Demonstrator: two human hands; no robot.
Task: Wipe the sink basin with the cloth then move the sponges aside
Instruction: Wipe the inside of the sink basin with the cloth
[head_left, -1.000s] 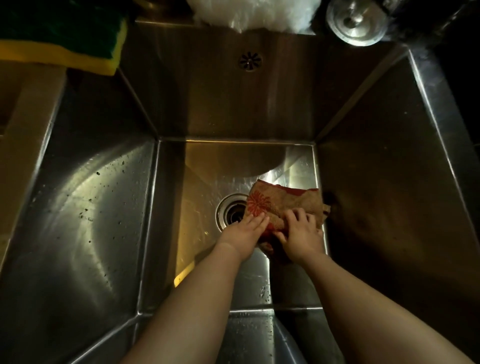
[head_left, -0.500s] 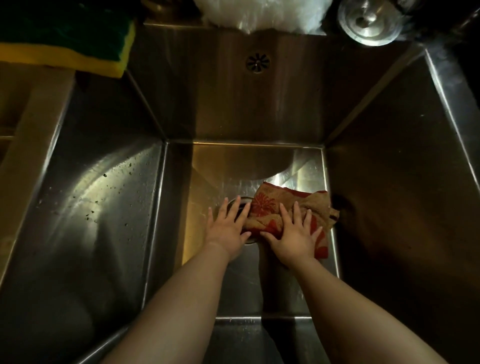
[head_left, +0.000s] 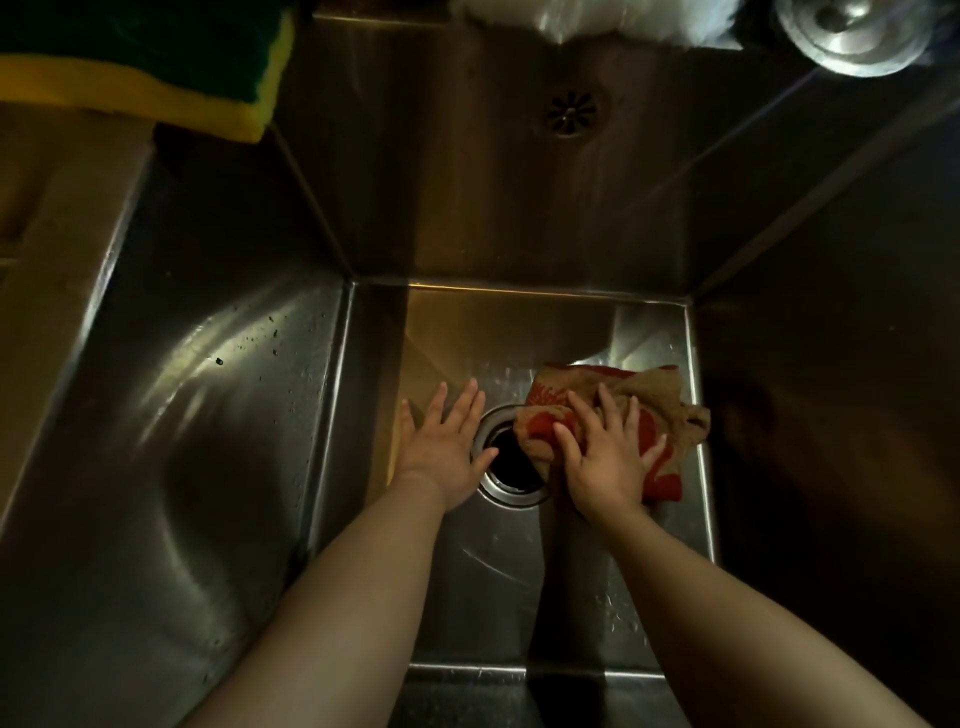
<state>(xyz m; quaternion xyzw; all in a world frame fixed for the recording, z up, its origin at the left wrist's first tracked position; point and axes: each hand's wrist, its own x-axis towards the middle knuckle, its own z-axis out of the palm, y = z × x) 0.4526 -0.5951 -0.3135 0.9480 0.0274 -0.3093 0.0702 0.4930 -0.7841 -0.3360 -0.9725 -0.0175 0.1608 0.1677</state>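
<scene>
A deep steel sink basin (head_left: 208, 467) fills the view. A crumpled tan and red cloth (head_left: 660, 410) lies on its floor, right of the drain (head_left: 511, 467), with one edge over the drain rim. My right hand (head_left: 605, 457) presses flat on the cloth with spread fingers. My left hand (head_left: 447, 441) rests flat on the bare floor just left of the drain, fingers straight, off the cloth. A green and yellow sponge (head_left: 140, 67) lies on the ledge at the upper left.
An overflow hole (head_left: 570, 111) sits in the back wall. A white fluffy thing (head_left: 597, 18) and a round metal lid (head_left: 852, 31) lie on the back rim. Dark specks dot the left wall.
My left hand has come off the cloth and moved left past the drain, flattening on the floor. My right hand has opened flat on the cloth, which shifted slightly right.
</scene>
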